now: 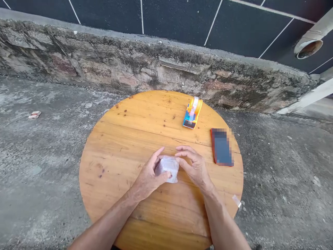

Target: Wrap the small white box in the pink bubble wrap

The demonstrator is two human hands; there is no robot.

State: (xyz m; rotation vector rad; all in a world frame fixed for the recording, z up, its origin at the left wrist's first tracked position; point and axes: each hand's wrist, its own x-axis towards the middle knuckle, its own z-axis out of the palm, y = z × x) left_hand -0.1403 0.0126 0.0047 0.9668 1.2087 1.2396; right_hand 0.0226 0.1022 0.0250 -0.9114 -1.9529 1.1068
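A small box-shaped packet in clear, wrinkled plastic wrap point(168, 166) sits low over the middle of the round wooden table. My left hand point(151, 173) grips it from the left, thumb across the near face and fingers behind the far left side. At the packet's upper right corner is my right hand point(194, 166), its fingers curved and apart, the thumb tip at or very near the wrap. Whether that thumb touches the plastic is hard to tell. Nothing shows clearly between the right fingers. The left fingertips behind the packet are partly hidden.
Toward the table's point(117, 139) far side stands a yellow and blue tape dispenser point(192, 113). A dark phone-like slab with a red edge point(222, 147), partly blurred, lies at the right. A clear strip point(236, 201) hangs at the right rim. Behind runs a stone wall base point(130, 66).
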